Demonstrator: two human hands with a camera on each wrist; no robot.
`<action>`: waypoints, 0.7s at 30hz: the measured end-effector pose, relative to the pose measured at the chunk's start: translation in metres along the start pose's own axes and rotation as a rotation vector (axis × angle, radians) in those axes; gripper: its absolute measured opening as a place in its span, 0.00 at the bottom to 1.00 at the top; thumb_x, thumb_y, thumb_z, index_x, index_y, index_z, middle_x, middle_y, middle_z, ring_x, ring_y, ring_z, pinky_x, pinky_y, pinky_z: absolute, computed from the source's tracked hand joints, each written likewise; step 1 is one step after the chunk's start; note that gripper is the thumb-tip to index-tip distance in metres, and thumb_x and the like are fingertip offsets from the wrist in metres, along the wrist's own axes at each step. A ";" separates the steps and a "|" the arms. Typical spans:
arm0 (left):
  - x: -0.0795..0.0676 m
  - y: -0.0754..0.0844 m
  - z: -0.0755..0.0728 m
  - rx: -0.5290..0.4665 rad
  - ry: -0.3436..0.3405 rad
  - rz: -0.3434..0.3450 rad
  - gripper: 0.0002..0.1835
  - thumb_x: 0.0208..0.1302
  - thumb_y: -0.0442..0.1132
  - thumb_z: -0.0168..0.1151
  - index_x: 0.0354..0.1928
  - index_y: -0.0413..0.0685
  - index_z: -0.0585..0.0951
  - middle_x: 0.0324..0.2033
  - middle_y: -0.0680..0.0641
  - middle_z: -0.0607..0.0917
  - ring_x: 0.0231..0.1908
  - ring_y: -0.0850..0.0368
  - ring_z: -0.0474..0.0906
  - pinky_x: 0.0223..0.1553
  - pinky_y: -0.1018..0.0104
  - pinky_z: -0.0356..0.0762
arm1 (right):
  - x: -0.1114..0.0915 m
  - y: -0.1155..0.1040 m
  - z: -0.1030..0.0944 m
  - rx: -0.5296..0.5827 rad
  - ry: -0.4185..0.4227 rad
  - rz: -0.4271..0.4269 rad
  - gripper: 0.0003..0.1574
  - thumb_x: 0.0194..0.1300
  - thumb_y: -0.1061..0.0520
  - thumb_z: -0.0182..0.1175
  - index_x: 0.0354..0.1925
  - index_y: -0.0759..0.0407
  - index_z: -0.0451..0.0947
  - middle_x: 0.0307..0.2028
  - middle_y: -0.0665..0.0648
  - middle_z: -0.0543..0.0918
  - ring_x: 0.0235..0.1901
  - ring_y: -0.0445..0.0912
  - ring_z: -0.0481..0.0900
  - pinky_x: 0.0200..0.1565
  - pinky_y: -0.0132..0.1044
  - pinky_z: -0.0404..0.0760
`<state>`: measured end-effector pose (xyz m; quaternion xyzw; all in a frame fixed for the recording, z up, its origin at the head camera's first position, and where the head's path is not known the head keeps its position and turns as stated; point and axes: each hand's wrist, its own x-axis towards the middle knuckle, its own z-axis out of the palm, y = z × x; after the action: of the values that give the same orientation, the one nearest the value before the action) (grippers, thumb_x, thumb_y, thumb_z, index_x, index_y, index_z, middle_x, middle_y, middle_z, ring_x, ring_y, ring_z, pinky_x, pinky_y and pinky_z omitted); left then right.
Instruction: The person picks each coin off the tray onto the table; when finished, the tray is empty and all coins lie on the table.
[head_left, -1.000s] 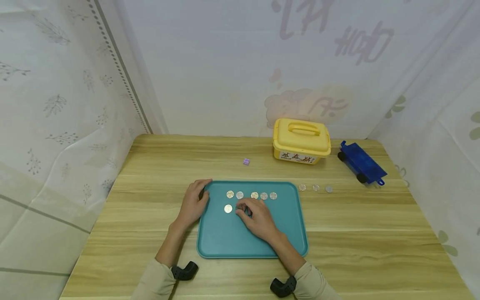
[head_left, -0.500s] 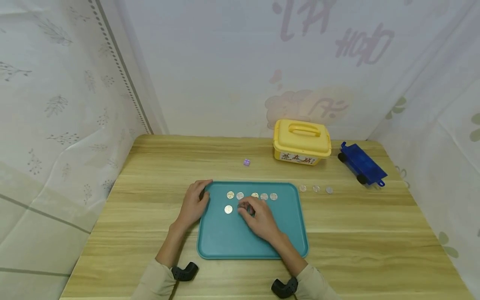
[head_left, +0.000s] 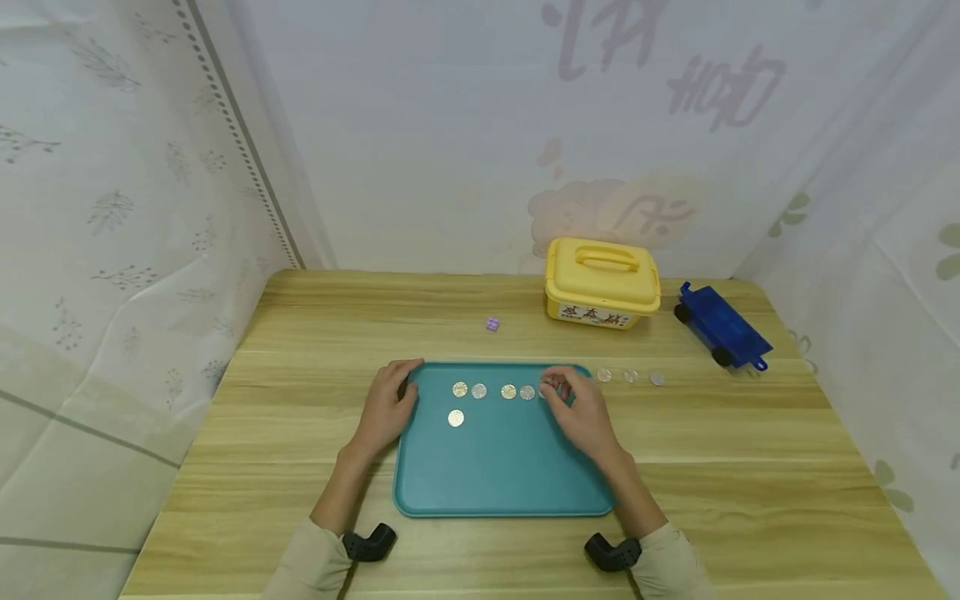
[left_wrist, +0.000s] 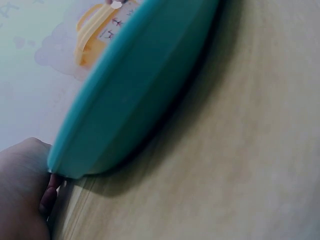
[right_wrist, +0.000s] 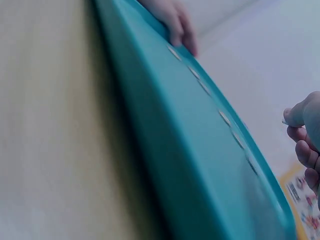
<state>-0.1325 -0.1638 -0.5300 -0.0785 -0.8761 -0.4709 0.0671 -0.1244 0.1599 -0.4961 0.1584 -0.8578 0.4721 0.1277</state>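
My left hand (head_left: pixel 384 407) grips the upper left corner of the teal tray (head_left: pixel 495 483), its thumb over the rim. In the left wrist view, fingertips (left_wrist: pixel 48 200) show beneath that corner. Over the tray's upper right part, my right hand (head_left: pixel 585 412) pinches a small coin (right_wrist: pixel 284 122) between thumb and fingers; only a bright sliver of it shows. Along the tray's far side runs a row of gold and silver coins (head_left: pixel 508 392), the rightmost partly hidden by the right hand. One more coin (head_left: pixel 456 418) lies below the row's left end.
Right of the tray, several coins lie on the wooden table (head_left: pixel 712 467), among them a silver one (head_left: pixel 657 379). Behind stand a lidded yellow box (head_left: pixel 600 279) and a blue wheeled cart (head_left: pixel 723 325). A small purple block (head_left: pixel 492 324) lies beyond the tray.
My right hand has moved right and slightly away from me, from the tray's middle to its upper right. The left hand has stayed at the corner.
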 end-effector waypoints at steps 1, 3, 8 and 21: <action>0.000 0.000 0.000 -0.001 0.001 0.001 0.22 0.70 0.30 0.54 0.65 0.43 0.76 0.60 0.41 0.79 0.57 0.44 0.71 0.59 0.48 0.69 | 0.000 0.003 -0.006 -0.002 0.010 0.018 0.08 0.66 0.62 0.65 0.44 0.58 0.81 0.31 0.51 0.80 0.28 0.40 0.71 0.31 0.32 0.71; 0.000 -0.001 0.000 0.000 0.002 0.003 0.22 0.70 0.30 0.54 0.65 0.43 0.76 0.59 0.41 0.79 0.57 0.44 0.71 0.59 0.48 0.69 | -0.001 0.010 -0.018 -0.011 0.033 0.060 0.10 0.66 0.61 0.65 0.46 0.60 0.80 0.32 0.52 0.80 0.29 0.40 0.71 0.31 0.31 0.70; -0.001 -0.002 0.001 0.006 0.008 0.017 0.22 0.69 0.29 0.54 0.65 0.42 0.76 0.59 0.41 0.79 0.57 0.44 0.72 0.59 0.48 0.69 | -0.004 0.026 -0.046 -0.014 0.087 0.115 0.14 0.67 0.61 0.64 0.49 0.65 0.79 0.31 0.56 0.79 0.28 0.40 0.70 0.30 0.27 0.69; 0.001 -0.002 0.001 -0.001 0.007 0.024 0.22 0.69 0.29 0.54 0.64 0.41 0.76 0.58 0.41 0.79 0.56 0.45 0.72 0.57 0.49 0.70 | -0.019 0.075 -0.113 -0.127 0.307 0.384 0.16 0.70 0.55 0.61 0.52 0.61 0.78 0.32 0.43 0.75 0.29 0.34 0.69 0.32 0.22 0.67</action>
<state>-0.1339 -0.1642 -0.5316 -0.0872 -0.8745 -0.4710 0.0759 -0.1287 0.2968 -0.5014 -0.0895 -0.8706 0.4515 0.1740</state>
